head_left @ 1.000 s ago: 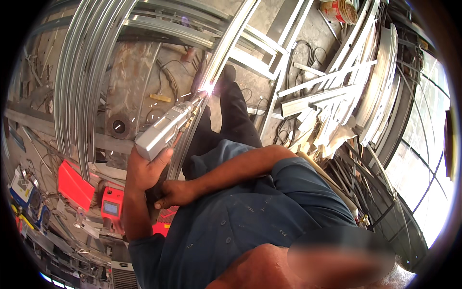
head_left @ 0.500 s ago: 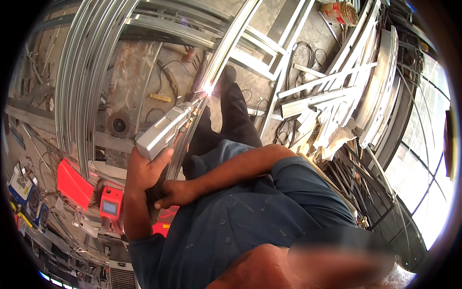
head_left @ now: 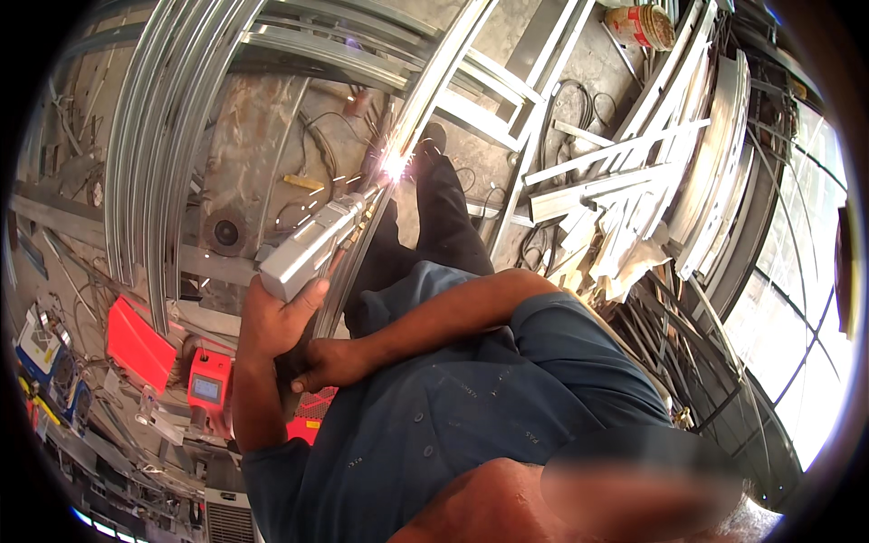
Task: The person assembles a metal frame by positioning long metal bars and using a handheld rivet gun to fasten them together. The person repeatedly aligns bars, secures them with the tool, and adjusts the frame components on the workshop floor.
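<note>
My left hand [head_left: 274, 319] is wrapped round the rear of a silver, box-shaped welding torch [head_left: 312, 246]. The torch's narrow nozzle meets a bright, sparking spot on a long metal rail [head_left: 446, 68]. My right hand [head_left: 330, 366] is closed beside my left forearm, against something dark; what its fingers hold cannot be made out. Below the torch, the rail runs down between my left hand and my dark-trousered legs.
Long metal channels [head_left: 167, 136] lie at the left, with crosspieces joining the frame. A red machine with a small screen [head_left: 208, 387] stands lower left, near a red panel [head_left: 140, 348]. Metal offcuts [head_left: 597, 185] and a jar [head_left: 639, 27] are at right; cables [head_left: 317, 149] lie on the floor.
The glow at the torch tip has grown, and sparks now fly out to the left and down. Both hands keep nearly the same place.
</note>
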Demonstrator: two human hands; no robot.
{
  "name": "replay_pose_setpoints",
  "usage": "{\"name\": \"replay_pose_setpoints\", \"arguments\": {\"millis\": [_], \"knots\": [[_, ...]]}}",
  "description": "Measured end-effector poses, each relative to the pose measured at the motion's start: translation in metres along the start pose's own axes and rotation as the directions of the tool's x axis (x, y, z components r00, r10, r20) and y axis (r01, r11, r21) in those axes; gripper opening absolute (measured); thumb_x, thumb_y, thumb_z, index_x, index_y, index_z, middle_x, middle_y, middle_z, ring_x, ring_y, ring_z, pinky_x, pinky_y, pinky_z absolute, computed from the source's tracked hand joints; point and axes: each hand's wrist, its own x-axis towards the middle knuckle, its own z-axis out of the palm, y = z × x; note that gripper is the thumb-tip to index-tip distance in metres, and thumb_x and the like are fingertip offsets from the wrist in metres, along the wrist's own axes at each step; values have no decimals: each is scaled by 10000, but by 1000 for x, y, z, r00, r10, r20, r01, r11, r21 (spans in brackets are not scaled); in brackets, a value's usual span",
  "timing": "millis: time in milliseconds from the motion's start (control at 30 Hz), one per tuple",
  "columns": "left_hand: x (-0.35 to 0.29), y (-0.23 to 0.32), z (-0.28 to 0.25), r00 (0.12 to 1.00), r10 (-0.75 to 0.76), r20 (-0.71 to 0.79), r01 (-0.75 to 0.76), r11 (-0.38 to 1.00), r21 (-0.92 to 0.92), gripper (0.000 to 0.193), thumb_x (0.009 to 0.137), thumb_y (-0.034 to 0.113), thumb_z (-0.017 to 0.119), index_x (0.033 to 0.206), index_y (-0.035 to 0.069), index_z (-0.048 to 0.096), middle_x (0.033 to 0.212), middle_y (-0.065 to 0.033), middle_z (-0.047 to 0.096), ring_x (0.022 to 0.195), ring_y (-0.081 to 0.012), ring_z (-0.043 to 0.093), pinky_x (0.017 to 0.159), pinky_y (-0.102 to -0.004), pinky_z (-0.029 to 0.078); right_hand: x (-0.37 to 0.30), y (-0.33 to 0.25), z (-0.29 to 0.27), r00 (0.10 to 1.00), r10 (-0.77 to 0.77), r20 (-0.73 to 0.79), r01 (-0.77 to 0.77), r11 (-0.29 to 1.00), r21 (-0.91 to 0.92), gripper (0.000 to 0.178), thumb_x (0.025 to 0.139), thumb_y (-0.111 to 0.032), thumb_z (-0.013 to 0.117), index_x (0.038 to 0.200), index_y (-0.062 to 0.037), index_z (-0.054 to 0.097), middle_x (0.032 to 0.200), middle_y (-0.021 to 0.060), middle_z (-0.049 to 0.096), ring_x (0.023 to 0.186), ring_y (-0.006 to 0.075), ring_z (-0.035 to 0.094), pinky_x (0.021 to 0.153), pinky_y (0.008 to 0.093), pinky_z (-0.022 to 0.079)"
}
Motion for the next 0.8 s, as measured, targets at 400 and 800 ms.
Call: {"name": "replay_pose_setpoints", "arguments": {"millis": [400, 800], "knots": [[-90, 13, 21, 931, 82, -356, -69, 996, 49, 381, 822, 120, 757, 1126, -70, 627, 828, -127, 698, 743, -182, 672, 677, -326, 529, -12, 0, 18, 949, -55, 310, 128, 967, -222, 307, 930, -234, 692, 1169, -42, 695, 1157, 140, 708, 1080, 251, 657, 938, 372, 496], [-84, 42, 100, 881, 258, -396, -195, 962, 193, 274, 886, 99, 670, 1090, -79, 630, 875, -157, 682, 795, -256, 633, 760, -382, 505, -89, -8, -8, 921, 57, 386, 31, 975, -218, 350, 888, -158, 725, 1171, 37, 658, 1121, 145, 714, 1046, 235, 655, 938, 378, 502]]}}
